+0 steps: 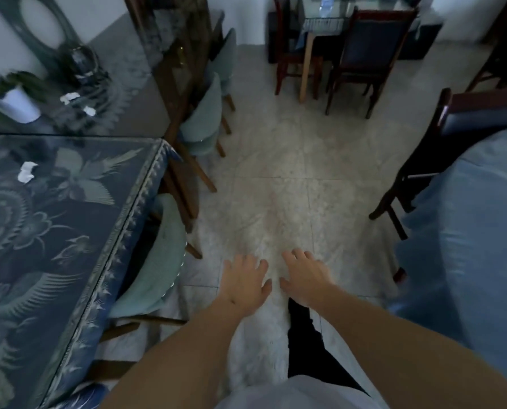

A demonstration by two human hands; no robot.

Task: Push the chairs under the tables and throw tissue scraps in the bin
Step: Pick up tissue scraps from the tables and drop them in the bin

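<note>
A dining room: several cloth-covered tables [69, 231] ringed with chairs [367, 54] on a tiled floor [290, 172].

You stand on a pale tiled floor [290, 178]; white walls [246, 16] close the far end; a potted plant [16, 95] sits left; dim light.

Counted here are three teal chairs, nearest [155, 261], next [205, 113] and farthest [227, 51], three dark wooden chairs at [370, 51], [284, 42] and [453, 125], three white tissue scraps at [26, 171], [69, 98] and [89, 111], and one potted plant [16, 98].
</note>
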